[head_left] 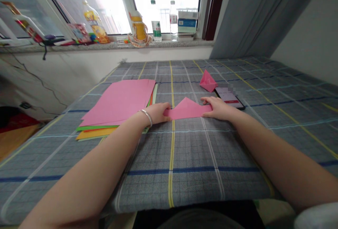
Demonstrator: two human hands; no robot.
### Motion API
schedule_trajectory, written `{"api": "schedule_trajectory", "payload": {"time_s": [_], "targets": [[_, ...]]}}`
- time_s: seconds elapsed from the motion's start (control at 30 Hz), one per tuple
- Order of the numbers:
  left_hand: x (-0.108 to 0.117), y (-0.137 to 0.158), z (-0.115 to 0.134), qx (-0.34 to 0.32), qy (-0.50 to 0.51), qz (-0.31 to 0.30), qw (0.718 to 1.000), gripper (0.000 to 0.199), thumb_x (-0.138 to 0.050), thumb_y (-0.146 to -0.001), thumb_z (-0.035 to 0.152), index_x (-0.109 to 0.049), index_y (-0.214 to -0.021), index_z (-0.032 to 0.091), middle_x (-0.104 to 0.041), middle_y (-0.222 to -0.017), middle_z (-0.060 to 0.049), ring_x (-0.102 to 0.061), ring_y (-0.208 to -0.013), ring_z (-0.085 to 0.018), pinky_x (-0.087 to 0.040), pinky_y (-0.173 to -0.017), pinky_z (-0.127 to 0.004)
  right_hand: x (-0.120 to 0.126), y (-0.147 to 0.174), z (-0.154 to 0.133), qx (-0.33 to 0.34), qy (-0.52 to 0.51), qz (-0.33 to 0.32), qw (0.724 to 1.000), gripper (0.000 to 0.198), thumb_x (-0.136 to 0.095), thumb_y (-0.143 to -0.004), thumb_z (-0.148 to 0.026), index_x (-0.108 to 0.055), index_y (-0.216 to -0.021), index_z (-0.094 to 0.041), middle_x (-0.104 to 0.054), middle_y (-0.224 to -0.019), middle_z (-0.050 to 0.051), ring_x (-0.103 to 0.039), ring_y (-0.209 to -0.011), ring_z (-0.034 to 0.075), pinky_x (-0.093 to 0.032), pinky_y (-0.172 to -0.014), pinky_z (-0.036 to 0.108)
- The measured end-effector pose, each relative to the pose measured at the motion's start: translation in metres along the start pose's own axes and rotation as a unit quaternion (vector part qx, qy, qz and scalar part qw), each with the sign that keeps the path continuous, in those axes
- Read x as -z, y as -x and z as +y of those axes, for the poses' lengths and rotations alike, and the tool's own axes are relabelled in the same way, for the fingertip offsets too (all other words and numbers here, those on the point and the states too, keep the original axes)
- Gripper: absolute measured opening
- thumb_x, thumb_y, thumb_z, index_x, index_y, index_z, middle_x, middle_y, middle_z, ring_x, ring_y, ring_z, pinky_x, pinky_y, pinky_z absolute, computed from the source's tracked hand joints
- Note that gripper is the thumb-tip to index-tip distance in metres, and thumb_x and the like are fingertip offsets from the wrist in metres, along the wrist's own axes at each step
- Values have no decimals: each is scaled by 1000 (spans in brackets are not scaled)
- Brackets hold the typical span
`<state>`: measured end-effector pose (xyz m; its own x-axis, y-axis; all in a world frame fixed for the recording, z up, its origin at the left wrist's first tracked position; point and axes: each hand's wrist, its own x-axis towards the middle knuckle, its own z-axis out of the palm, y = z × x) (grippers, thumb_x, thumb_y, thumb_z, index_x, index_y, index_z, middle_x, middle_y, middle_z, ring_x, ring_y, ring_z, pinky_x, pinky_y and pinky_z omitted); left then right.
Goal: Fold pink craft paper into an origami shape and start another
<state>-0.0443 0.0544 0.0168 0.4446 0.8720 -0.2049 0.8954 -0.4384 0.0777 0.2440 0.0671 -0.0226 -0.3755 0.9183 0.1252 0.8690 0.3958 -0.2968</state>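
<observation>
A folded sheet of pink paper lies low over the cloth, with a pointed peak at its middle and a long straight strip along its near edge. My left hand, with a silver bangle on its wrist, pinches the strip's left end. At the right end, my right hand grips the paper between thumb and fingers. Behind it sits a finished-looking pink folded paper shape, standing in a pointed form. A phone with its screen lit lies just beyond my right hand.
To the left is a stack of coloured paper, pink on top with green and orange edges below. A plaid cloth covers the surface. Bottles, a yellow cup and boxes stand along the windowsill at the back.
</observation>
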Motion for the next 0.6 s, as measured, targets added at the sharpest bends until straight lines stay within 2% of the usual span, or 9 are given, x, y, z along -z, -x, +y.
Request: {"api": "schedule_trajectory", "payload": {"time_s": [0.1,0.27,0.43,0.53,0.6], "targets": [[1,0,-2,-1,8,-15,1000,45,-61,-80,38,-52,-119,18,-66,-105,-8,-63,-90,-22,-47,-77,-28,5,2,6,-4,-15,-17,1000,68,-72,-68,-29,-51,-132,-17,-63,-118,12,-57,-109,27,-45,-94,40],[2,2,-7,-9,18,-25,999,37,-59,-78,28,-53,-114,18,-66,-101,-5,-63,-86,-20,-47,-74,-27,14,10,10,-34,-52,-38,997,67,-68,-66,-16,-52,-131,-22,-60,-127,9,-62,-101,25,-50,-87,38],[3,3,-11,-23,49,-30,998,27,-54,-77,21,-54,-104,19,-66,-94,-2,-61,-81,-18,-45,-70,-25,19,11,13,-52,-94,-57,993,61,-57,-69,-7,-55,-128,-20,-66,-116,7,-64,-96,23,-51,-84,34],[3,3,-11,-19,72,-26,997,17,-46,-85,27,-55,-96,19,-65,-88,-2,-60,-78,-17,-44,-67,-25,17,10,15,-66,-110,-35,991,47,-50,-77,-9,-59,-121,-21,-69,-108,7,-65,-93,22,-51,-81,34],[3,2,-10,-14,73,-22,997,25,-43,-88,40,-55,-95,19,-65,-87,-3,-60,-77,-18,-43,-65,-26,15,9,15,-79,-120,-17,989,37,-50,-83,-18,-61,-118,-21,-70,-105,7,-65,-90,23,-51,-78,35]]}}
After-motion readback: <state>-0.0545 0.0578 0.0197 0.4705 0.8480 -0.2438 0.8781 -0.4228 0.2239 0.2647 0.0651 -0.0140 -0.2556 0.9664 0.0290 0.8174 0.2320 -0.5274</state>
